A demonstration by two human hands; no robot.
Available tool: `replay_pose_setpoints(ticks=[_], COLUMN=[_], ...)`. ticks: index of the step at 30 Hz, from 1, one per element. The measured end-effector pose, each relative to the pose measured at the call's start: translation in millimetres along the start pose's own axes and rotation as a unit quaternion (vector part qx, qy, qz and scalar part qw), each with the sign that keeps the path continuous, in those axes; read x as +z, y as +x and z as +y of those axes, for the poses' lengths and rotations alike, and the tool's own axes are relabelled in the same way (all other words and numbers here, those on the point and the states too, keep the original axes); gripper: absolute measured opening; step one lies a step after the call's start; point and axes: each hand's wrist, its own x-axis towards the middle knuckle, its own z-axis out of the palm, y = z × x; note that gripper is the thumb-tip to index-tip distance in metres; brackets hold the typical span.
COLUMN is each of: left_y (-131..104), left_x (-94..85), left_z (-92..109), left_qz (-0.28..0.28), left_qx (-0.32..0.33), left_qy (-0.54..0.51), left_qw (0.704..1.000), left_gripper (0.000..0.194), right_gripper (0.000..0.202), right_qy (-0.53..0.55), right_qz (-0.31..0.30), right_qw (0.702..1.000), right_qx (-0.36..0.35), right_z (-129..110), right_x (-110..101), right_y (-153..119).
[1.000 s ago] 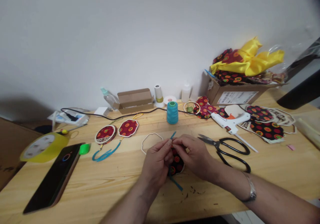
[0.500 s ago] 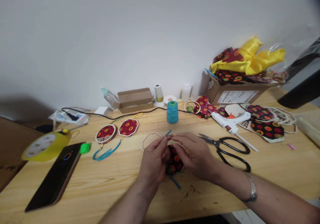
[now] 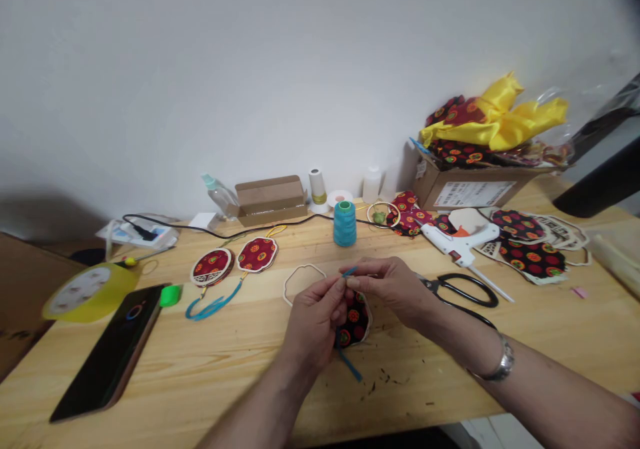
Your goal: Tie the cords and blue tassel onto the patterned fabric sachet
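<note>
Blue cord (image 3: 349,272) is pinched at its upper end between the fingertips of both hands. My left hand (image 3: 317,315) is closed on it, its curled fingers partly covering a black fabric piece (image 3: 356,319) with red and orange round motifs and a pale edge. From above right, my right hand (image 3: 387,285) closes thumb and finger on the same cord. The cord's other end (image 3: 350,365) hangs out below the fabric piece. A pale scalloped frame (image 3: 295,272) lies just behind my left hand. Blue thread stands on a spool (image 3: 345,223) beyond the hands.
Scissors (image 3: 467,289) lie right, partly under my right forearm, near a glue gun (image 3: 465,243) and patterned fabric pieces (image 3: 533,255). A phone (image 3: 110,352), yellow tape roll (image 3: 90,292) and two red ornaments (image 3: 257,254) are left. A full cardboard box (image 3: 470,189) stands back right.
My right hand has shifted up a little, its fingers now pinching the cord's upper end. More of the black fabric piece shows, and my right forearm now covers part of the scissors.
</note>
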Motion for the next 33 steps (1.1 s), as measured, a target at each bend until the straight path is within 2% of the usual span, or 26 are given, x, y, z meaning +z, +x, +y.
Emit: replay_pose_setpoints(ticks=[10,17,22,24,29,33], left_y=[-2.7,-3.2,-5.8,-6.6,-5.8,-3.5], left_x=[-3.3,-3.6,0.5,2.2,4.0,2.2], left_z=[-3.6,-3.8,-0.9,0.8,4.0,3.9], left_qz=[0.022,0.05,0.068,0.073,0.084,0.089], left_qx=[0.04,0.044,0.07,0.074,0.1,0.115], left_qy=[0.143,0.224,0.279,0.291,0.297,0.311], left_qw=[0.989,0.972,0.955,0.951,0.946,0.939], left_gripper=[0.021,0.024,0.022,0.02,0.014,0.013], right_gripper=[0.017,0.011,0.015,0.017,0.02,0.018], right_qy=[0.026,-0.003,-0.018,0.006,0.144,0.203], right_qz=[0.032,0.038,0.077,0.085,0.03,0.025], right_qw=[0.999,0.999,0.997,0.996,0.989,0.978], right_qx=[0.029,-0.001,-0.019,-0.022,-0.021,-0.036], right_z=[-3.2,-3.2,-6.1,-7.3,-12.8,-20.9], right_x=[1.5,1.4,-0.5,-3.4,-11.0,-14.8], right_y=[0.0,0.4,0.6,1.2,2.1,0.5])
